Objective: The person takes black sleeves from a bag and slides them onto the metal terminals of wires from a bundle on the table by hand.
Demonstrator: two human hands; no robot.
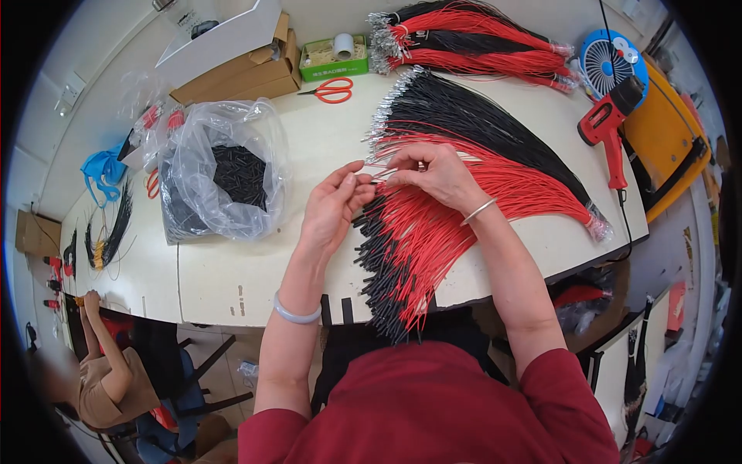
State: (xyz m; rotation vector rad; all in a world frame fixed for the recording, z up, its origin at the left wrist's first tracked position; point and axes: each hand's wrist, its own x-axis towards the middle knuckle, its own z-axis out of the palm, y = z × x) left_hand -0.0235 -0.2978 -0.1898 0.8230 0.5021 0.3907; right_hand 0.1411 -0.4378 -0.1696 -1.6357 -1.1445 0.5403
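My left hand (332,205) is closed in a pinch, with a small black sleeve (374,183) at its fingertips. Close beside it, my right hand (437,176) pinches what looks like a red wire near that sleeve; the fingers partly hide it. Under both hands fans a large bundle of red wires (479,205), many ending in black sleeves (386,286) toward the table's front edge. Behind them lie black wires (471,116) with silvery tips. To the left, an open clear plastic bag (267,139) holds loose black sleeves (238,176).
Red-handled scissors (334,90) lie before a green box (334,59). More wire bundles (471,39) rest at the back. On the right are a red heat gun (607,124), a blue fan (607,66) and a yellow chair (668,131). Another person (116,379) sits at far left.
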